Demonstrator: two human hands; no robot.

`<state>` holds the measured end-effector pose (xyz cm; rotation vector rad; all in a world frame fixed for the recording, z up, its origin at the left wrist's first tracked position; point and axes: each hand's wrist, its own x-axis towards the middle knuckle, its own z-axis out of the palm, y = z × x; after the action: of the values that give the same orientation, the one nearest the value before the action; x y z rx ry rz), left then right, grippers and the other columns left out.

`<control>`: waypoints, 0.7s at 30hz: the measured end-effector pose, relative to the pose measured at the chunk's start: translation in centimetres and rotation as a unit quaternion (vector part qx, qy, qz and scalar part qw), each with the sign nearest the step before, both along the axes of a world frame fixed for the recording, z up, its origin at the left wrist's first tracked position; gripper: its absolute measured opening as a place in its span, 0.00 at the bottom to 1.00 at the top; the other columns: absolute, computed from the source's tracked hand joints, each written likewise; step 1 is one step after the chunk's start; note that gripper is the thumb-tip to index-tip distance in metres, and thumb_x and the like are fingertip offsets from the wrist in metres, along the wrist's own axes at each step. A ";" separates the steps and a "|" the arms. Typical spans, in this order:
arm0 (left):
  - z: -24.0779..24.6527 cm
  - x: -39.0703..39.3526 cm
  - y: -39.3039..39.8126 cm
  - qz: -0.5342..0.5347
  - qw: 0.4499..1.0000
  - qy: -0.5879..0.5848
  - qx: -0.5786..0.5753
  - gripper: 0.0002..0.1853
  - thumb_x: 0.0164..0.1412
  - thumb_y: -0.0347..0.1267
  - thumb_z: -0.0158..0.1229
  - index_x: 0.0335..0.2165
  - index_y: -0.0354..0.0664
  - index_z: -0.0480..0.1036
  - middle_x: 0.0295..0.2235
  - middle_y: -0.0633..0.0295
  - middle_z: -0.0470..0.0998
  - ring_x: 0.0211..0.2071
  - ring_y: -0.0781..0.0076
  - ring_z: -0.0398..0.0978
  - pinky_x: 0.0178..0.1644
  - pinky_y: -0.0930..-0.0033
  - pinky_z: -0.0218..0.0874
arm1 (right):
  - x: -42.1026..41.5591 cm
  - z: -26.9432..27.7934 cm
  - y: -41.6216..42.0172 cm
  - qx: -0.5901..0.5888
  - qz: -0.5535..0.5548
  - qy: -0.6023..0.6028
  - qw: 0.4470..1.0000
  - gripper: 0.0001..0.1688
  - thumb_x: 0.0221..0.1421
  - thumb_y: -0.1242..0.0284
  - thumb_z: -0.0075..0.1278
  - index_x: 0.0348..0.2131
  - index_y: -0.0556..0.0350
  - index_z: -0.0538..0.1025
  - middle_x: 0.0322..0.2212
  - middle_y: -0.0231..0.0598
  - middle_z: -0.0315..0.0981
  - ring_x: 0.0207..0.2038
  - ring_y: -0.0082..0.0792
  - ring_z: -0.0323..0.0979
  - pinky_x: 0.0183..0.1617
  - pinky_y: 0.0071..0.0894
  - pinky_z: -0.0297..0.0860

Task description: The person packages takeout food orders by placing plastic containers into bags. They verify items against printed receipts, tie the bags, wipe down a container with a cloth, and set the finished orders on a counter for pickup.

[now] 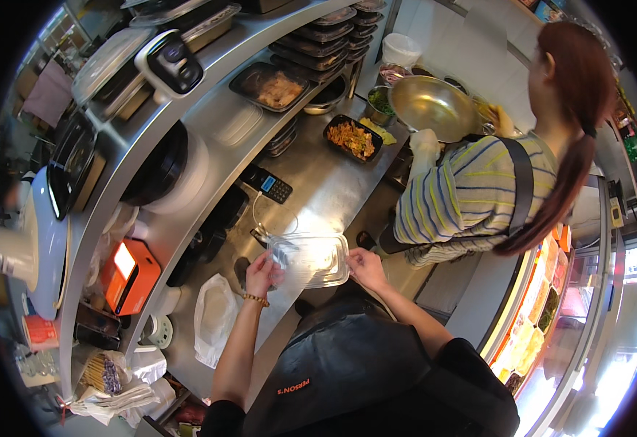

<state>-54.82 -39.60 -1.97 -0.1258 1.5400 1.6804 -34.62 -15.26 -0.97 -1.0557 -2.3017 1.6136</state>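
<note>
A clear plastic container lid (310,259) is held level between my two hands, just in front of my dark apron. My left hand (262,273), with a beaded bracelet at the wrist, pinches its left edge. At its right edge, my right hand (366,266) grips a corner. Farther along the steel counter (318,188), a black plastic tray of cooked food (352,139) stands uncovered beside some leafy greens (379,131). A cordless phone handset (267,184) lies on the counter, with a white cable near it.
A co-worker (477,185) in a striped top holds a large metal wok (436,109) at the upper right. Lidded black containers (315,46) are stacked on the steel shelf (209,136) to the left. A white plastic bag (215,319) and an orange device (131,276) are at the lower left.
</note>
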 end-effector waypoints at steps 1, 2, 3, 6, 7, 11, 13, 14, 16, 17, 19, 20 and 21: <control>-0.7 -1.0 1.8 -0.006 1.000 0.013 -0.004 0.18 0.67 0.30 0.49 0.54 0.41 0.68 0.30 0.63 0.74 0.28 0.72 0.76 0.29 0.69 0.72 | -0.7 -0.1 1.6 -0.012 -0.006 0.000 1.000 0.12 0.57 0.74 0.53 0.37 0.66 0.76 0.22 0.38 0.77 0.22 0.24 0.75 0.27 0.25 0.71; -1.8 -2.1 3.9 -0.012 1.000 0.025 -0.007 0.18 0.67 0.30 0.50 0.54 0.41 0.68 0.29 0.64 0.74 0.27 0.73 0.75 0.29 0.70 0.72 | -1.4 -0.3 3.3 -0.024 -0.013 0.000 1.000 0.12 0.57 0.74 0.53 0.38 0.66 0.76 0.21 0.38 0.77 0.22 0.24 0.75 0.27 0.25 0.71; -2.5 -3.4 6.3 -0.019 0.999 0.037 -0.012 0.18 0.67 0.31 0.50 0.54 0.41 0.69 0.29 0.65 0.74 0.27 0.75 0.74 0.28 0.71 0.71 | -2.0 -0.8 5.1 -0.037 -0.021 0.001 0.999 0.12 0.57 0.75 0.53 0.39 0.66 0.75 0.21 0.38 0.77 0.22 0.24 0.76 0.27 0.25 0.72; -4.0 -8.4 15.5 -0.060 0.987 0.136 -0.060 0.15 0.66 0.32 0.52 0.49 0.38 0.74 0.26 0.66 0.75 0.26 0.77 0.73 0.29 0.73 0.68 | -4.8 -4.6 11.4 -0.060 -0.075 0.017 0.995 0.10 0.57 0.76 0.53 0.38 0.65 0.75 0.21 0.37 0.76 0.21 0.24 0.76 0.26 0.23 0.72; -5.4 -10.5 18.7 -0.078 0.979 0.178 -0.066 0.15 0.65 0.32 0.53 0.47 0.38 0.75 0.26 0.65 0.77 0.26 0.77 0.74 0.30 0.72 0.67 | -6.0 -5.7 13.7 -0.061 -0.093 0.020 0.994 0.09 0.58 0.75 0.53 0.37 0.64 0.75 0.21 0.36 0.76 0.21 0.24 0.75 0.25 0.23 0.71; -8.5 -20.3 33.0 -0.097 0.861 0.460 -0.193 0.12 0.55 0.37 0.61 0.35 0.42 0.81 0.31 0.54 0.82 0.30 0.66 0.80 0.35 0.65 0.69 | -13.3 -8.7 22.5 -0.044 -0.199 0.069 0.977 0.11 0.56 0.71 0.53 0.33 0.64 0.77 0.19 0.40 0.77 0.22 0.30 0.79 0.29 0.28 0.72; -8.5 -23.3 39.9 -0.105 0.818 0.505 -0.253 0.11 0.55 0.37 0.62 0.32 0.42 0.82 0.28 0.54 0.82 0.31 0.64 0.80 0.35 0.65 0.69 | -16.6 -10.1 26.9 0.024 -0.233 0.065 0.970 0.12 0.56 0.70 0.54 0.31 0.64 0.77 0.19 0.42 0.77 0.21 0.32 0.78 0.29 0.30 0.72; -8.9 -24.1 42.5 -0.090 0.838 0.478 -0.246 0.11 0.54 0.37 0.62 0.32 0.42 0.82 0.28 0.54 0.82 0.30 0.64 0.80 0.35 0.65 0.69 | -18.1 -9.9 28.5 0.028 -0.254 0.076 0.964 0.12 0.55 0.70 0.54 0.31 0.64 0.77 0.19 0.44 0.77 0.21 0.33 0.78 0.30 0.31 0.72; -10.3 -25.3 45.9 -0.089 0.850 0.455 -0.251 0.11 0.54 0.37 0.62 0.33 0.42 0.82 0.28 0.54 0.82 0.28 0.64 0.80 0.34 0.65 0.69 | -19.7 -11.2 31.2 0.039 -0.274 0.044 0.960 0.12 0.54 0.70 0.53 0.31 0.64 0.77 0.21 0.47 0.78 0.23 0.37 0.78 0.31 0.33 0.72; -11.0 -25.9 46.9 -0.103 0.842 0.460 -0.263 0.11 0.55 0.37 0.62 0.33 0.42 0.82 0.28 0.54 0.82 0.28 0.65 0.80 0.34 0.65 0.69 | -20.0 -12.0 31.9 0.045 -0.282 0.030 0.958 0.11 0.53 0.71 0.53 0.30 0.64 0.77 0.21 0.47 0.78 0.24 0.38 0.79 0.32 0.34 0.72; -11.7 -25.7 47.9 -0.120 0.856 0.430 -0.260 0.11 0.55 0.35 0.62 0.34 0.40 0.82 0.27 0.54 0.82 0.27 0.65 0.80 0.33 0.66 0.69 | -19.7 -11.3 31.9 0.087 -0.263 -0.013 0.961 0.11 0.53 0.71 0.53 0.31 0.64 0.77 0.21 0.47 0.78 0.26 0.40 0.79 0.34 0.35 0.72; -11.6 -25.0 48.1 -0.125 0.877 0.395 -0.242 0.11 0.56 0.35 0.62 0.34 0.40 0.81 0.27 0.54 0.82 0.26 0.65 0.80 0.32 0.67 0.69 | -19.4 -10.9 31.8 0.110 -0.255 -0.034 0.960 0.12 0.52 0.71 0.54 0.32 0.64 0.76 0.21 0.46 0.78 0.26 0.40 0.79 0.35 0.35 0.72; -11.0 -24.7 48.0 -0.125 0.895 0.363 -0.225 0.10 0.56 0.34 0.62 0.35 0.39 0.81 0.27 0.53 0.82 0.26 0.65 0.79 0.32 0.67 0.69 | -19.2 -11.1 31.8 0.085 -0.270 -0.021 0.959 0.12 0.52 0.71 0.53 0.33 0.64 0.76 0.22 0.46 0.78 0.27 0.40 0.78 0.35 0.36 0.72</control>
<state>-79.53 8.42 -12.96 0.5011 2.3687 1.1799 -53.83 16.52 -12.04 -1.5113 -1.8912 1.1659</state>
